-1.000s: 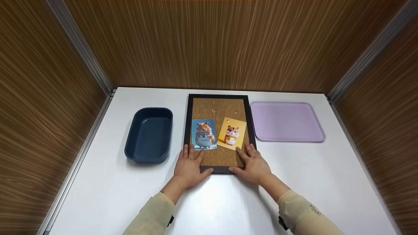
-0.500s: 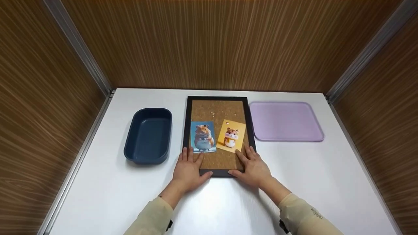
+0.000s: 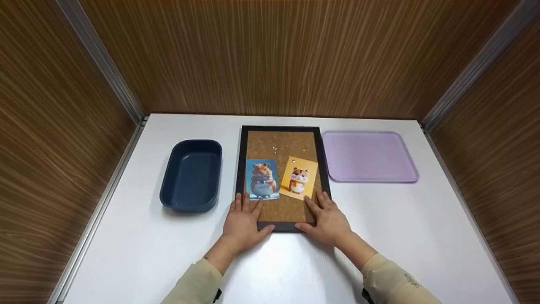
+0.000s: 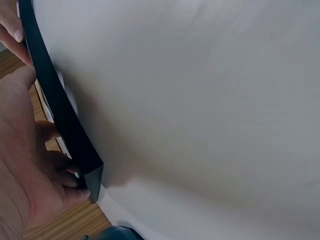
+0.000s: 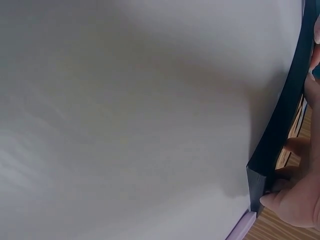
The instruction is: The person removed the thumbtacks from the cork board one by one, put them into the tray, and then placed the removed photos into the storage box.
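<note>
- White counter (image 3: 422, 232), carrying everything.
- Black-framed cork board (image 3: 282, 211), on the counter between tray and container.
- Lilac tray (image 3: 371, 156), just beside the board's right edge.
- Navy container (image 3: 192, 177), to the board's left, apart from it.
- Left hand (image 3: 242, 228) and right hand (image 3: 331, 221), ungripped, fingers extended, touching the board's near corners.
- Blue card (image 3: 262, 179) and tilted yellow card (image 3: 298, 178), on the cork.
- Pink dot (image 3: 294, 161), near the yellow card's top.

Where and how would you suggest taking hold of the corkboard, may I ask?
I'd likely grip the long sides of the black frame by the nearer corners, from left and right: it is straight-edged, the blue card and yellow card stop short of there, and the purple tray crowds only the right side's farther half.
</note>
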Tool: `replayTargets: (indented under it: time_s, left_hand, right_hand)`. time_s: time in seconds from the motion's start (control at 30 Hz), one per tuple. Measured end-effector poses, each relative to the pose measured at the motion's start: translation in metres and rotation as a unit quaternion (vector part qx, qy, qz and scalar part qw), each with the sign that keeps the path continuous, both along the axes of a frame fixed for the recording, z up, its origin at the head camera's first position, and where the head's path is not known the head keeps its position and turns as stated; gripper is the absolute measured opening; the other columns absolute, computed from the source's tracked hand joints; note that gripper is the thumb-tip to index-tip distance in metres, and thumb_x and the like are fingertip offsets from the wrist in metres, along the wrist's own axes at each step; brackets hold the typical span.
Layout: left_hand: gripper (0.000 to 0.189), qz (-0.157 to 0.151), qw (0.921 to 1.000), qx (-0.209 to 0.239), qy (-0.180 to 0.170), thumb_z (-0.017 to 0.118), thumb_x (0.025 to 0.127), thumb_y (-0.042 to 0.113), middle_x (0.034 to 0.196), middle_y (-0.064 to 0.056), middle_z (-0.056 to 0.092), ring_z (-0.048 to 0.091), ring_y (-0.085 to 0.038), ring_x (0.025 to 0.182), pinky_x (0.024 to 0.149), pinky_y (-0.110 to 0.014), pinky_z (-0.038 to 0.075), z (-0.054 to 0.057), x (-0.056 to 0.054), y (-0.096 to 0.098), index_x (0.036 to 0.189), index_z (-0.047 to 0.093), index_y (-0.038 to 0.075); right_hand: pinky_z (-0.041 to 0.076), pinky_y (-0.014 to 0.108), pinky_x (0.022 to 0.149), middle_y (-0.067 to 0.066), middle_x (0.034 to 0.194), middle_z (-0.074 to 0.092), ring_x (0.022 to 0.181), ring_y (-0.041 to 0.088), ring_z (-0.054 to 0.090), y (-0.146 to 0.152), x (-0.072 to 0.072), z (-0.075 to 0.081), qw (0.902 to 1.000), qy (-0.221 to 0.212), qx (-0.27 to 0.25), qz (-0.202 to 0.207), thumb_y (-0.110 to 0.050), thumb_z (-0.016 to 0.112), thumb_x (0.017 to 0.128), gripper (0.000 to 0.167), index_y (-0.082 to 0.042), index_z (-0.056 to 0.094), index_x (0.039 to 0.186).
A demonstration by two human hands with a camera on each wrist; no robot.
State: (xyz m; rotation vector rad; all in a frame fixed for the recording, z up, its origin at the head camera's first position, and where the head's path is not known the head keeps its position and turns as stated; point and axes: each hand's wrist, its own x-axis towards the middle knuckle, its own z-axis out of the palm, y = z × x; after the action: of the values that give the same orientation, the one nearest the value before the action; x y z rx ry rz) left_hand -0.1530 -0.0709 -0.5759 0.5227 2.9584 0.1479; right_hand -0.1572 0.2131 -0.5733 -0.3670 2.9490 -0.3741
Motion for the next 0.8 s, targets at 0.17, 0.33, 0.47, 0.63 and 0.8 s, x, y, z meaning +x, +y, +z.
replayTargets:
  time_s: [0.17,0.33,0.47,0.63,0.8]
  left_hand:
    - [0.090,-0.001,1.0000,0.002,0.004,0.045,0.099,0.078,0.166,-0.035,0.028,0.021,-0.055,0.155,0.126,-0.059,0.024,0.000,0.003,0.000,0.164,0.044,0.015]
    - [0.089,-0.003,0.9999,0.003,0.015,0.046,0.099,0.077,0.164,-0.036,0.030,0.023,-0.055,0.154,0.125,-0.059,0.027,0.000,0.006,0.000,0.162,0.046,0.014]
    - [0.090,-0.005,0.9998,-0.005,0.021,0.044,0.098,0.078,0.164,-0.036,0.032,0.025,-0.056,0.154,0.124,-0.059,0.028,0.001,0.008,0.000,0.162,0.047,0.015]
    - [0.090,-0.005,0.9998,-0.003,0.017,0.045,0.098,0.078,0.164,-0.035,0.031,0.024,-0.056,0.154,0.125,-0.059,0.027,0.001,0.012,0.000,0.162,0.046,0.015]
    - [0.089,-0.003,0.9998,0.007,0.016,0.048,0.098,0.077,0.164,-0.036,0.032,0.024,-0.057,0.153,0.124,-0.059,0.028,0.000,0.016,0.001,0.161,0.049,0.014]
  right_hand:
    - [0.037,0.061,0.119,0.028,0.169,0.028,0.156,0.047,0.025,0.000,0.003,0.000,1.0000,0.006,0.001,0.004,-0.077,0.062,0.092,0.096,-0.013,0.046,0.162]
    - [0.036,0.060,0.120,0.032,0.166,0.032,0.155,0.050,0.028,0.000,0.006,0.000,0.9997,0.020,-0.006,0.015,-0.073,0.064,0.093,0.095,-0.009,0.048,0.160]
    - [0.035,0.060,0.120,0.032,0.166,0.031,0.155,0.050,0.028,0.000,0.009,0.000,0.9996,0.020,-0.008,0.016,-0.073,0.065,0.093,0.095,-0.008,0.048,0.160]
    - [0.036,0.061,0.120,0.031,0.167,0.031,0.155,0.049,0.027,0.000,0.012,0.000,0.9997,0.019,-0.013,0.012,-0.073,0.066,0.092,0.094,-0.011,0.048,0.161]
    - [0.036,0.061,0.120,0.030,0.167,0.031,0.155,0.049,0.027,0.000,0.017,-0.001,0.9997,0.021,-0.011,0.010,-0.074,0.064,0.092,0.095,-0.012,0.048,0.161]
